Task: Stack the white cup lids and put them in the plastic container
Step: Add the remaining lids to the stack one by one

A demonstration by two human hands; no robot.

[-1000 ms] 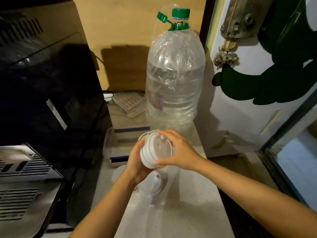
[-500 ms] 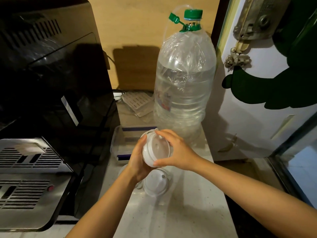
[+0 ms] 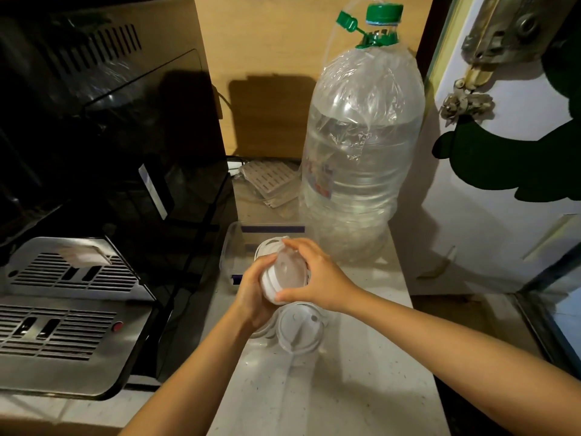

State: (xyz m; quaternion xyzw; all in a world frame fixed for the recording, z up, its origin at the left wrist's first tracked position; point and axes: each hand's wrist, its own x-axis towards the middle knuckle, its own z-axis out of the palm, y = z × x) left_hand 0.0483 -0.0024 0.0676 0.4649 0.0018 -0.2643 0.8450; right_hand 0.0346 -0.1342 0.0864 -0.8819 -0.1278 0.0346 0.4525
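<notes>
A stack of white cup lids (image 3: pixel 283 275) is held on its side above the counter, between both hands. My left hand (image 3: pixel 251 297) cups it from the left and below. My right hand (image 3: pixel 317 278) grips its right face, fingers over the top and thumb under. A loose white lid (image 3: pixel 300 330) lies flat on the counter just below the hands, with another partly hidden under my left wrist. The clear plastic container (image 3: pixel 232 250) sits right behind the hands, mostly hidden by them.
A big water bottle (image 3: pixel 361 152) with a green cap stands behind the container on the right. A black and steel appliance (image 3: pixel 78 278) fills the left side. The pale counter (image 3: pixel 330 388) ends at a white door (image 3: pixel 503 199) on the right.
The stack has turned a little in my hands and the right hand's fingers have shifted over its face. The camera has drifted, so everything sits further right in view.
</notes>
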